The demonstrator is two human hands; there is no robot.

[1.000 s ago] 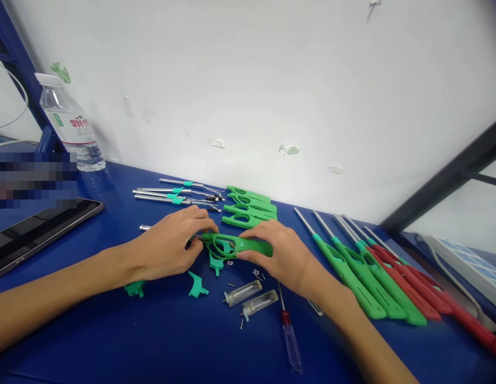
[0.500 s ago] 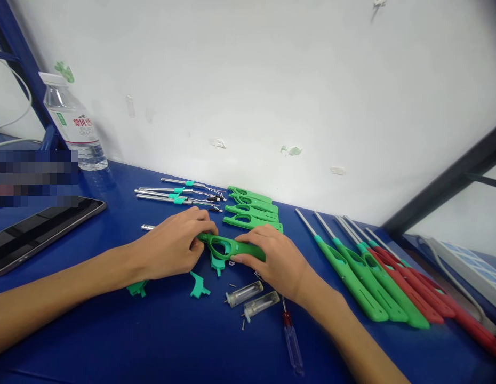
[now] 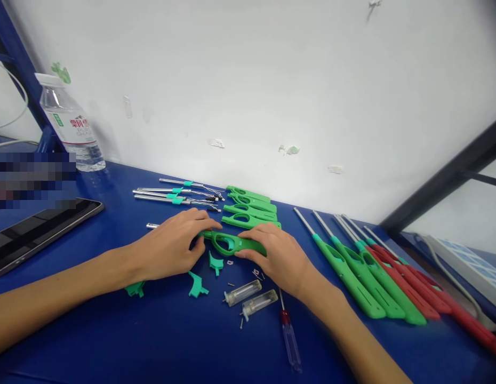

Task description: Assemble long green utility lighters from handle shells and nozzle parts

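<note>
From the head camera, here we are at the blue table (image 3: 172,341), and a green lighter (image 3: 243,244) is centre stage, lying between two hands in the middle! Its long axis runs left to right, the looped front end pointing left, the handle end right and slightly nearer the person. The left hand (image 3: 174,242) has its grip closed, fingers pinching that front end; the right hand (image 3: 278,253) clasps the handle, thumb on the near side, fingers over the far. Beyond the left hand pokes a metal tip (image 3: 152,225), roughly in line, the join hidden. Now the count! Three teal triggers (image 3: 197,285) nearby, two clear tanks (image 3: 260,304) side by side, one screwdriver (image 3: 290,341) with its handle towards the person, and a few small screws (image 3: 241,322). Up by the wall, four metal tubes (image 3: 164,194) with wires, and beside them what look like four green casings (image 3: 252,220), overlapping. Over on the right, three green-handled lighters (image 3: 358,282) lead the row, then red-handled lighters (image 3: 416,288), too overlapped to count surely.
</note>
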